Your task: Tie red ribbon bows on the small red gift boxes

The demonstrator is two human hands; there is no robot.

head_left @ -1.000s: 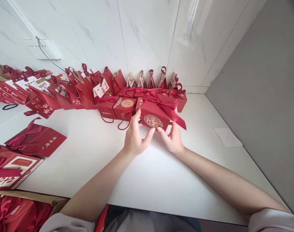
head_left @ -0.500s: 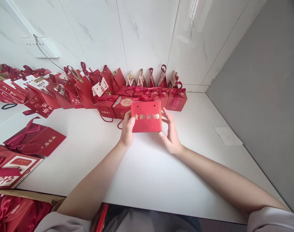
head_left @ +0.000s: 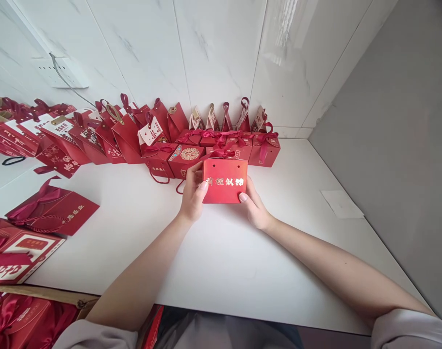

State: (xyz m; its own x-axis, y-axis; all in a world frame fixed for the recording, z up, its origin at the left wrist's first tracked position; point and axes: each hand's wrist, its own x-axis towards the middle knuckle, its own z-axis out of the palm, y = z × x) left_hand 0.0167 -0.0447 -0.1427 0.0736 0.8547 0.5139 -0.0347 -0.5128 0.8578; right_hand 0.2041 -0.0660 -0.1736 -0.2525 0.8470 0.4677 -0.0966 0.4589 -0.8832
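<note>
Between my two hands is a small red gift box (head_left: 225, 193) with gold characters on its near face and two dark holes close to the top edge. My left hand (head_left: 193, 194) grips its left side, thumb on the front and fingers around behind. On the right side my right hand (head_left: 256, 203) holds the lower corner, thumb on the front and its other fingers mostly hidden. Right behind the held box stand other red gift boxes with ribbon bows, among them one with a round gold pattern (head_left: 189, 157) and one with a looped ribbon (head_left: 266, 150).
Peaked red gift bags (head_left: 128, 135) line the tiled wall on the left. Two larger ribboned boxes, one plain red (head_left: 78, 208) and one with a white panel (head_left: 22, 257), lie at left. A cardboard carton (head_left: 46, 293) holds more boxes. A white paper (head_left: 340, 203) lies right.
The held box has shifted slightly right and toward me. My right hand, whose fingers were apart from the box's side, has closed onto it.
</note>
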